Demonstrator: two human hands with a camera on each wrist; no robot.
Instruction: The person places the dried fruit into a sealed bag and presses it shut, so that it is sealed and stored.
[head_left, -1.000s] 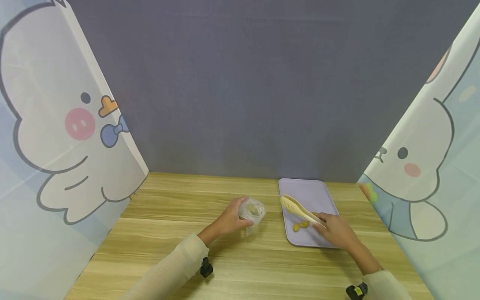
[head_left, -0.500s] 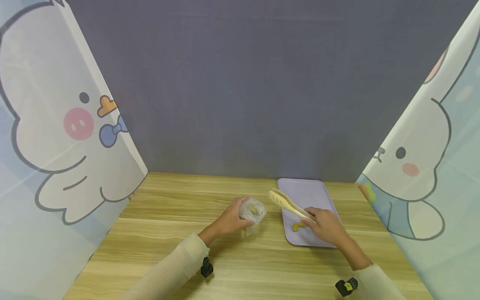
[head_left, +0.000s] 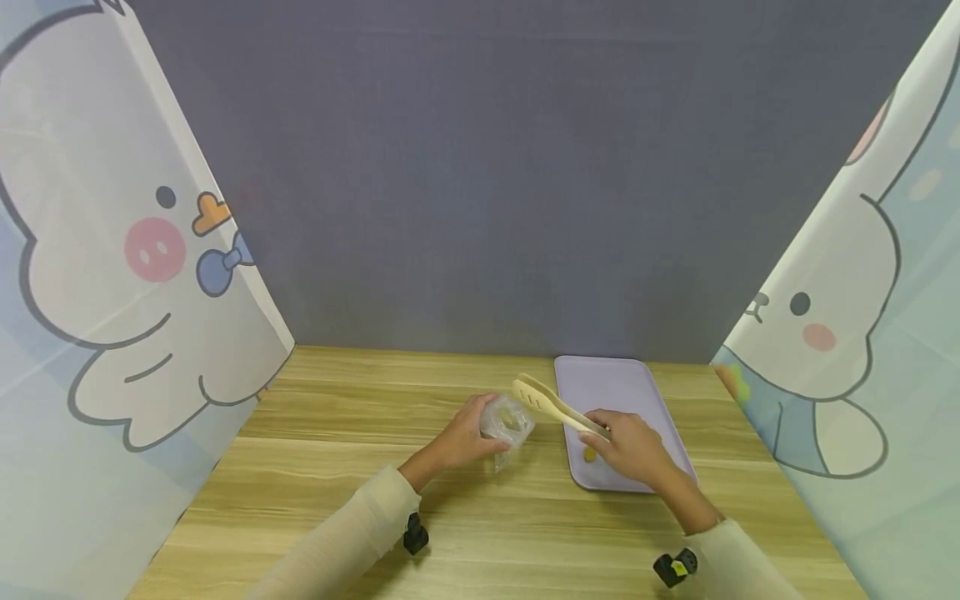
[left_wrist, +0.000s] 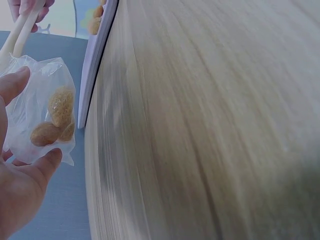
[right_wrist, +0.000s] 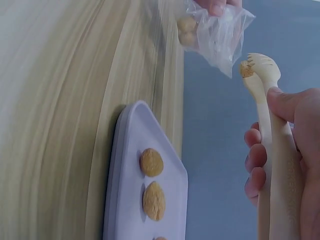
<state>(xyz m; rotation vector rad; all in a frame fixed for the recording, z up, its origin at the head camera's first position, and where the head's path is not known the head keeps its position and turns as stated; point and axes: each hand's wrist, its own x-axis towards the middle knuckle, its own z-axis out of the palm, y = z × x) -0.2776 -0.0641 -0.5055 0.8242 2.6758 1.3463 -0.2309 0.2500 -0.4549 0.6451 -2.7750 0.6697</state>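
My left hand (head_left: 459,440) grips a clear plastic bag (head_left: 510,423) by its side, its mouth facing up over the table. Several walnuts (left_wrist: 61,106) lie at the bottom of the bag. In my right hand (head_left: 628,448) is a pair of cream tongs (head_left: 553,406), squeezed together with a walnut (right_wrist: 245,69) between their slotted tips. The tongs' tips are just right of the bag's mouth and slightly above it. More walnuts (right_wrist: 154,201) sit on the lilac tray (head_left: 611,387); in the head view the right hand hides most of them.
The tray lies on the wood-grain table (head_left: 360,400) at the right, under the right forearm. A grey partition (head_left: 480,183) closes off the back. Printed cartoon panels (head_left: 832,358) stand along both sides.
My right hand has moved left from over the tray, bringing the tongs and walnut up to the bag. The left hand and bag have stayed nearly still.
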